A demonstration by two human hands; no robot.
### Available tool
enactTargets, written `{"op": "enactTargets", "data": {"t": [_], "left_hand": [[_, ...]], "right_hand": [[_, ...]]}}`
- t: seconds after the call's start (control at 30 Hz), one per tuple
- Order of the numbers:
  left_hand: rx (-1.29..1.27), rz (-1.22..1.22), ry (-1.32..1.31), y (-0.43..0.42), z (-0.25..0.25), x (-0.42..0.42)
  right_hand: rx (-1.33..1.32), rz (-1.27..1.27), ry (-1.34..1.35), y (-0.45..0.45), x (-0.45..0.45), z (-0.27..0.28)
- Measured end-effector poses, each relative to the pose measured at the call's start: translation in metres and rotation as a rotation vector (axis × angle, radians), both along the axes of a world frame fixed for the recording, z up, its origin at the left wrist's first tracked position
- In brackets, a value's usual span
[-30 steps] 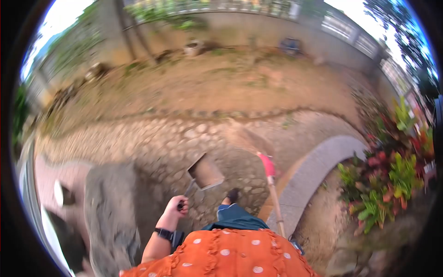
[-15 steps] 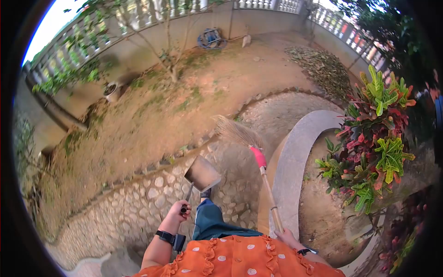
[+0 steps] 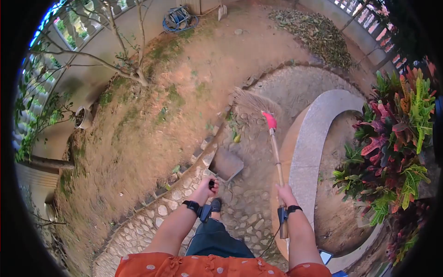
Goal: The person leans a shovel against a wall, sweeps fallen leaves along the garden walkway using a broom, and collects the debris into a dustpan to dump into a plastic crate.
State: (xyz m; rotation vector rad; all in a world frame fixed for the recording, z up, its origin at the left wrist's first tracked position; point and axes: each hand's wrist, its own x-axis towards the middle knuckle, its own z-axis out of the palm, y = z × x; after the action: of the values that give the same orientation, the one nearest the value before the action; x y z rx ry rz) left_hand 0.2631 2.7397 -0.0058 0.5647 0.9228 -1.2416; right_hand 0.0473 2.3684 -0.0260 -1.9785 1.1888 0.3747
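My left hand (image 3: 208, 186) is closed around the dark handle of a dustpan (image 3: 226, 164). The pan lies ahead of that hand, low over or on the stone path; I cannot tell whether it touches. My right hand (image 3: 286, 194) grips the wooden handle of a broom (image 3: 276, 154). The broom has a pink binding below its spread straw bristles (image 3: 254, 100), which point away from me near the path's stone edging. A few leaves (image 3: 237, 138) lie on the path between the bristles and the pan.
A curved concrete planter wall (image 3: 308, 143) runs along the right, with a red and green leafy shrub (image 3: 387, 147) behind it. On the left is bare dirt with a small tree (image 3: 140, 76) and a pot (image 3: 83, 117). A leaf pile (image 3: 316, 37) and coiled hose (image 3: 179, 19) lie farther off.
Both hands have reached farther forward, and the dustpan has moved forward and right. My broom's bristles have shifted forward. The view has tilted down and leaves on the path now show.
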Motion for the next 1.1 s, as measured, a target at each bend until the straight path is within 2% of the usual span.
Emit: {"op": "enactTargets", "data": {"t": [0.1,0.17,0.23,0.27,0.3,0.37,0.43,0.5,0.6,0.63,0.73,0.8,0.83,0.87,0.9,0.97,1.0,1.03,1.07,1.1], "left_hand": [[0.055,0.106,0.023,-0.038,-0.014,0.032],[0.083,0.157,0.042,-0.056,-0.025,0.05],[0.042,0.14,0.013,-0.075,-0.034,0.073],[0.043,0.136,0.018,-0.088,-0.031,0.082],[0.077,0.107,0.005,-0.103,-0.028,0.087],[0.106,0.072,-0.001,-0.129,-0.027,0.087],[0.181,0.093,-0.088,-0.147,-0.034,0.085],[0.194,0.121,-0.073,-0.148,-0.03,0.082],[0.168,0.146,-0.044,-0.126,-0.042,0.07],[0.12,0.144,-0.032,-0.113,-0.047,0.066],[0.137,0.166,0.059,-0.08,-0.028,0.047],[0.085,0.161,0.079,-0.059,-0.028,0.034],[0.097,0.169,0.081,-0.053,-0.02,0.028],[0.11,0.18,0.083,-0.048,-0.012,0.022],[0.104,0.202,0.071,-0.043,-0.005,0.017],[0.125,0.194,0.1,-0.036,0.01,0.012],[0.135,0.179,0.131,-0.033,0.012,0.012],[0.149,0.176,0.121,-0.029,0.006,0.012],[0.147,0.212,0.154,-0.024,-0.005,0.013],[0.143,0.247,0.187,-0.021,-0.015,0.015]], "right_hand": [[0.15,-0.117,0.119,0.027,0.032,0.043],[0.14,0.037,0.12,0.042,-0.002,0.061],[0.025,0.184,0.289,0.053,-0.065,0.063],[0.035,0.256,0.399,0.057,-0.089,0.083],[0.051,0.177,0.337,0.067,-0.114,0.11],[0.189,0.02,0.497,0.085,-0.121,0.184],[0.249,0.065,0.569,0.085,-0.187,0.194],[0.356,-0.075,0.501,0.099,-0.22,0.237],[0.313,-0.052,0.442,0.119,-0.255,0.27],[0.386,-0.223,0.424,0.124,-0.257,0.274],[0.343,-0.215,0.307,0.107,-0.253,0.238],[0.322,-0.307,0.246,0.088,-0.202,0.221],[0.211,-0.19,0.153,0.076,-0.176,0.204],[0.235,-0.179,0.201,0.06,-0.148,0.19],[0.121,-0.072,0.067,0.034,-0.157,0.116],[0.023,-0.04,-0.01,-0.004,-0.113,0.042],[0.076,-0.063,0.018,-0.015,-0.085,0.022],[0.128,-0.088,0.044,-0.026,-0.053,0.01],[0.142,-0.094,0.035,-0.023,-0.024,0.023],[0.142,-0.085,0.097,-0.008,0.006,0.06]]}}
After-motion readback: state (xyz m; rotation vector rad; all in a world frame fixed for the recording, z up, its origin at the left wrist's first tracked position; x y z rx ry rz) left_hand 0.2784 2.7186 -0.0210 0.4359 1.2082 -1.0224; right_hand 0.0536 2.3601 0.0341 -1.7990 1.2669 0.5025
